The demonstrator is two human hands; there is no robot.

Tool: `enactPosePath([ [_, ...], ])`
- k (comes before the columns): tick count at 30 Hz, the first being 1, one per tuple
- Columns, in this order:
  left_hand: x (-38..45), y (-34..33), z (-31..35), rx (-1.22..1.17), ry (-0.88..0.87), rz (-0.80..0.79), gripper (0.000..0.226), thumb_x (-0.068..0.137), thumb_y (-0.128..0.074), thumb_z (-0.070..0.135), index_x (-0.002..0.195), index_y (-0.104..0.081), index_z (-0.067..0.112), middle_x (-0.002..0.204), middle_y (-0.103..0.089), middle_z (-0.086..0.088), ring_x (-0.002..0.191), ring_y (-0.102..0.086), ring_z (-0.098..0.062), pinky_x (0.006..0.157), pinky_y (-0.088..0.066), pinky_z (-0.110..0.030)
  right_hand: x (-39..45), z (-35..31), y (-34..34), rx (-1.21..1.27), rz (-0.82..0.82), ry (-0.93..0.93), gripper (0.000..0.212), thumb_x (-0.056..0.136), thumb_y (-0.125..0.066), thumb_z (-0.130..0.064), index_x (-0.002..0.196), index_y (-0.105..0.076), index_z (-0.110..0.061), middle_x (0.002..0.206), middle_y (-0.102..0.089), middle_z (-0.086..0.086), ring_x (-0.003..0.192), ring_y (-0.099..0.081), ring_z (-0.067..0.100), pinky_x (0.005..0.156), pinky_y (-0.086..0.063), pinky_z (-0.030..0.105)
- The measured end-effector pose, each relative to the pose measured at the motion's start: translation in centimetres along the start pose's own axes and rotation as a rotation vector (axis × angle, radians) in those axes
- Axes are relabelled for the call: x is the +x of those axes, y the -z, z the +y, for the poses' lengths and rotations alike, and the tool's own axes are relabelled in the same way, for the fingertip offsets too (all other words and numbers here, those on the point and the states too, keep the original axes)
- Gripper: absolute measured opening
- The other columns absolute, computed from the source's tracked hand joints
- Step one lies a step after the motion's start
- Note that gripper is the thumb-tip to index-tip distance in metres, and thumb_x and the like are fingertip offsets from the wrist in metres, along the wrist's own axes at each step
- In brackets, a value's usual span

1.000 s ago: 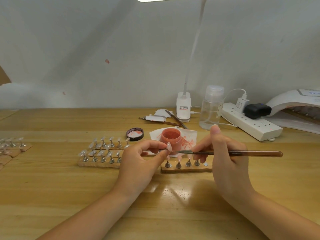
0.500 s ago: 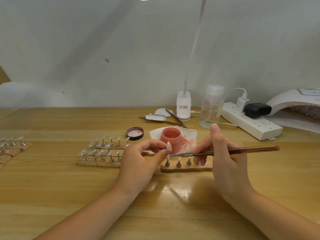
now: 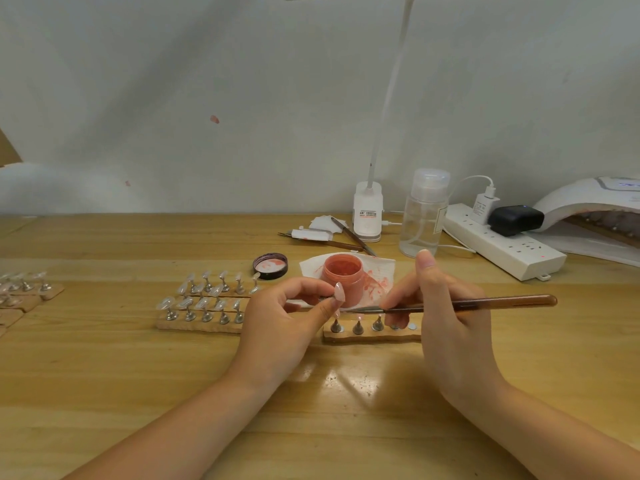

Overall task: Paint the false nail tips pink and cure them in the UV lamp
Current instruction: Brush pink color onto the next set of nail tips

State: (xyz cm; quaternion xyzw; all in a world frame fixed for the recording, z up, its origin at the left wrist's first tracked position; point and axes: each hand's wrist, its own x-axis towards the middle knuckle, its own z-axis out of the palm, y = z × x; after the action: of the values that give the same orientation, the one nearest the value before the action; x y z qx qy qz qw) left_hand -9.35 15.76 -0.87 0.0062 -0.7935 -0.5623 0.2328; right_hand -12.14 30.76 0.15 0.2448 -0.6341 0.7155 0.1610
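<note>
My left hand pinches a small stand with a pale pink nail tip held upright above the table. My right hand grips a brown-handled brush lying almost level, its bristle end just right of the tip. Behind them an open jar of pink paint stands on a stained tissue. Under my hands a wooden strip carries metal stands, some bare. Left of it, wooden strips hold several clear unpainted tips. The white UV lamp sits at the far right.
The jar's lid lies left of the jar. At the back are a desk lamp base, a clear bottle, a power strip with plugs, and tools. More tip stands sit at the left edge.
The brush handle has tilted slightly, its far end rising, and its bristle end stays close to the tip. My left hand has held the tip nearly still.
</note>
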Motion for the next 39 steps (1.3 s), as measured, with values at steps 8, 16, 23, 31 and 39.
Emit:
enactPosePath([
  [8,-0.01,-0.12,0.05,-0.048,0.029,0.025,0.014,0.071,-0.076,0.017,0.069,-0.070,0.029,0.073,-0.069,0.007,0.066,-0.061,-0.006,0.060,-0.047,-0.013,0.58,0.57,0.01,-0.162,-0.070,0.141,0.040,0.088,-0.038,-0.038,0.064,-0.065,-0.021,0.065,-0.065,-0.003,0.061,-0.061,0.006,0.060,-0.045,0.014],
  [16,-0.12,-0.08,0.27,-0.042,0.026,0.034,0.018,0.071,-0.075,0.012,0.067,-0.070,0.029,0.071,-0.069,0.007,0.062,-0.058,-0.007,0.059,-0.047,-0.017,0.48,0.48,0.23,-0.089,-0.052,0.163,0.046,0.088,-0.038,-0.038,0.057,-0.065,-0.018,0.055,-0.062,0.000,0.051,-0.058,0.007,0.051,-0.045,0.019],
  [23,-0.13,-0.10,0.28,-0.025,0.030,0.035,0.016,0.071,-0.076,0.013,0.069,-0.070,0.027,0.068,-0.066,0.004,0.055,-0.052,0.000,0.052,-0.043,-0.012,0.76,0.55,0.10,-0.151,-0.082,0.152,0.040,0.087,-0.039,-0.040,0.063,-0.066,-0.022,0.061,-0.065,-0.011,0.060,-0.061,0.003,0.060,-0.043,0.010],
  [31,-0.13,-0.07,0.33,-0.033,0.033,0.036,0.014,0.071,-0.076,0.014,0.068,-0.070,0.026,0.065,-0.065,-0.004,0.051,-0.048,-0.002,0.050,-0.041,-0.013,0.78,0.33,0.17,-0.123,-0.060,0.175,0.044,0.088,-0.037,-0.039,0.059,-0.065,-0.021,0.056,-0.063,-0.011,0.055,-0.059,0.004,0.056,-0.043,0.012],
  [39,-0.12,-0.05,0.27,-0.030,0.018,0.027,0.019,0.072,-0.074,0.011,0.067,-0.069,0.028,0.059,-0.063,0.014,0.052,-0.049,0.003,0.051,-0.040,-0.010,0.61,0.17,0.36,-0.073,-0.082,0.133,0.047,0.087,-0.039,-0.040,0.054,-0.064,-0.017,0.053,-0.061,0.000,0.048,-0.056,0.006,0.050,-0.043,0.014],
])
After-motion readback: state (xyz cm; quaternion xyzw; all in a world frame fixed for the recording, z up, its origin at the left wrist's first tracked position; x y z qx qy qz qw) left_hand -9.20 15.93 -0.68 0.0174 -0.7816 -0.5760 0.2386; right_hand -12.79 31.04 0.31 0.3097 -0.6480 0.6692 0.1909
